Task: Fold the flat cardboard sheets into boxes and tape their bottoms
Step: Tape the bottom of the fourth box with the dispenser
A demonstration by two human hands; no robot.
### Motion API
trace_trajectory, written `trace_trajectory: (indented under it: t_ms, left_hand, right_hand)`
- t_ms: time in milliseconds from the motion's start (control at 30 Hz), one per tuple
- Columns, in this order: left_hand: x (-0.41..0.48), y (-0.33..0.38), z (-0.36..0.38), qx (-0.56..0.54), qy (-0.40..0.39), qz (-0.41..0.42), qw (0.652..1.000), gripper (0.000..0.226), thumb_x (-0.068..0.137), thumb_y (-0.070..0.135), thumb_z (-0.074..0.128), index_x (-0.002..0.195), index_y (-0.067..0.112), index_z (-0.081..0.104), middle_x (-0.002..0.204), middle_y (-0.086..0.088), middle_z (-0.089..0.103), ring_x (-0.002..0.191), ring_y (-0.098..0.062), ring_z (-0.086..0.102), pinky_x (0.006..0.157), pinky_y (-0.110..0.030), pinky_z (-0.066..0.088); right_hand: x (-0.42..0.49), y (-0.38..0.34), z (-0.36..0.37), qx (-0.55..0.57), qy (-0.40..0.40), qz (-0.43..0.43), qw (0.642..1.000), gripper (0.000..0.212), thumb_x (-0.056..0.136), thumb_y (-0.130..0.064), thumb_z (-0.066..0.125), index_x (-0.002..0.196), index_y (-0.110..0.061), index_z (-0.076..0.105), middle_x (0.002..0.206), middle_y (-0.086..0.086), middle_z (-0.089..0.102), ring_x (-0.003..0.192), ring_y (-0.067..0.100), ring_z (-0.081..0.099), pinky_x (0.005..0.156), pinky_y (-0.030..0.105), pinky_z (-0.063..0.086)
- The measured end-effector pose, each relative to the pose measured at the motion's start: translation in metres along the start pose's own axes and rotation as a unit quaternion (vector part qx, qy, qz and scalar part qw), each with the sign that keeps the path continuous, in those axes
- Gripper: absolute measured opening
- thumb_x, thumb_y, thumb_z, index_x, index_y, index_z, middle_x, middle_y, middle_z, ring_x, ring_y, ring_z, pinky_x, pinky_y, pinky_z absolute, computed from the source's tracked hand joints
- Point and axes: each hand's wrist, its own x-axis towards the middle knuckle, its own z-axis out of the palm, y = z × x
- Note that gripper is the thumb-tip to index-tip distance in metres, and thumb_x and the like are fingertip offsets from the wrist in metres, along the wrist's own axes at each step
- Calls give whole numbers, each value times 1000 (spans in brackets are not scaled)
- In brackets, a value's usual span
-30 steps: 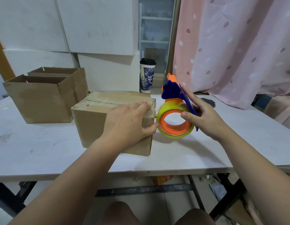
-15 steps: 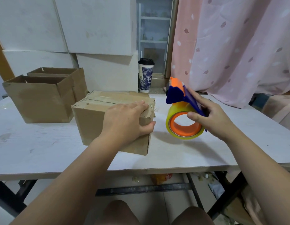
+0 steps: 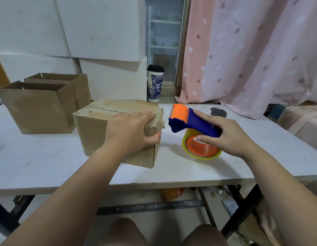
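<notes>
Box (image 3: pixel 118 132) sits mid-frame on the bench (image 3: pixel 47 162), its seam running left to right. Your left hand (image 3: pixel 131 132) presses flat on its right end. Your right hand (image 3: pixel 225 134) grips the tape dispenser (image 3: pixel 195 125) just right of it, roller toward the box.

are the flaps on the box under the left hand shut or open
Shut. The box shows its flaps folded flat, meeting at a seam along the top, with the left hand pressing down on them.

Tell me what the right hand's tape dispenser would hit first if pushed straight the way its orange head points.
Likely the cardboard box under the left hand: the tape dispenser in the right hand points left at its near corner, though depth is unclear.
</notes>
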Motion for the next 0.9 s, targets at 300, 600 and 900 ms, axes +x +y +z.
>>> trace_trajectory:
  t_ms: [300,600,900]
  left_hand:
    - [0,-4,-2,-18,-15,-13,1000,52,68,62,57,105,29,71,111,13,68,84,-21,69,68,-30,48]
    - [0,-5,-3,-42,-39,-16,998,56,70,63,50,115,34,66,121,17,63,99,-21,65,76,-30,46]
    - [5,27,3,61,-132,-13,989,65,77,29,51,136,36,23,112,-3,51,93,-27,55,93,-43,34]
  right_hand:
    - [-5,1,-8,124,39,-1,992,61,72,-41,70,118,-71,45,98,-39,58,83,-7,57,69,4,41]
    - [-9,0,2,5,-40,21,999,61,65,-64,65,117,-77,36,106,-27,60,94,-5,53,73,6,39]
    - [30,-37,-23,-146,-154,10,977,60,75,-63,65,127,-68,35,84,-40,44,83,-24,43,65,4,33]
